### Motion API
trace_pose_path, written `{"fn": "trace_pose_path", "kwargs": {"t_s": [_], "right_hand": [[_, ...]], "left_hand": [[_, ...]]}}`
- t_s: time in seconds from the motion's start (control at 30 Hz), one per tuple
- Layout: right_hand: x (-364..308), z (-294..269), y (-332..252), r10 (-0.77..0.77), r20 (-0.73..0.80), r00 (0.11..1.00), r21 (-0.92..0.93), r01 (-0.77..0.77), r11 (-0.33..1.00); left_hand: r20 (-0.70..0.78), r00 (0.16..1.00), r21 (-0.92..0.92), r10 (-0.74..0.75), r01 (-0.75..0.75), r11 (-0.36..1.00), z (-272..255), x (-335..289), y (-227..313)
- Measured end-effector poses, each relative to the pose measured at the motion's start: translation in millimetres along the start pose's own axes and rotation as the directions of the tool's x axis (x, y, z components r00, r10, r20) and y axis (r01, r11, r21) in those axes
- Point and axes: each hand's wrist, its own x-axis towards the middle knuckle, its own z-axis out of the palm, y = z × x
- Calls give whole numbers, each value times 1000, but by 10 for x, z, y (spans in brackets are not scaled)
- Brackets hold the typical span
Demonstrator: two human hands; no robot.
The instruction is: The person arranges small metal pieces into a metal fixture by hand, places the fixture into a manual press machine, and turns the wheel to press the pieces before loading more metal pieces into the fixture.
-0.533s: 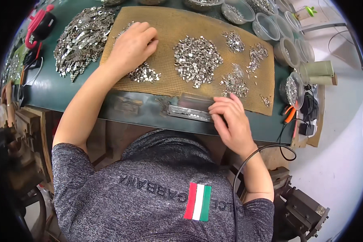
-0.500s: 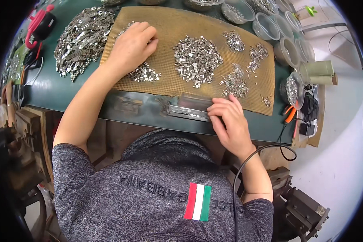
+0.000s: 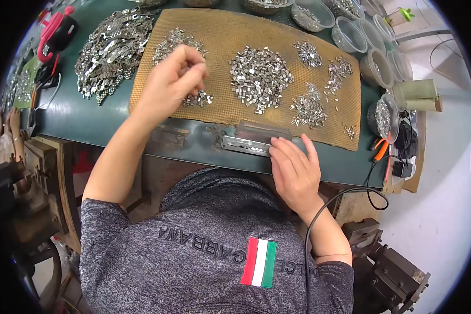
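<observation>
My left hand (image 3: 174, 83) hovers over the left part of a tan ribbed mat, thumb and fingertips drawn together in a pinch. Whatever it may hold is too small to make out. Beneath and beside it lie a pile of small metal pins (image 3: 177, 42) and some shiny metal pieces (image 3: 199, 98), partly covered by the hand. At the table's front edge sits a narrow metal jig (image 3: 244, 145) with a slot holding small bright pieces. My right hand (image 3: 297, 175) grips its right end with thumb and fingertips, one finger raised apart.
On the mat (image 3: 214, 26) rest a large heap of metal links (image 3: 260, 78) and several smaller piles. Metal link strips (image 3: 112, 49) lie heaped at left. Plastic tubs (image 3: 349, 35) line the back right, near orange-handled pliers (image 3: 380, 150). A cable (image 3: 345, 189) crosses my right wrist.
My left hand has come off the pin pile, moving nearer to me and turning, its fingers now pinched. My right hand stays at the jig's end, with its fingers slightly shifted.
</observation>
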Motion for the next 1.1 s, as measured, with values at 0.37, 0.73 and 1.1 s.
{"fn": "trace_pose_path", "kwargs": {"t_s": [0.37,0.73,1.1], "right_hand": [[431,-124,-18,-64,-126,990,111,78,991],[686,-65,-80,-173,-255,951,-26,172,985],[269,-97,159,457,-8,890,666,-336,666]], "left_hand": [[437,878,-569,-196,438,696,497,-310,132],[573,770,-607,-279,628,487,618,-417,267],[183,901,725,393,-394,565,-82,238,-69]]}}
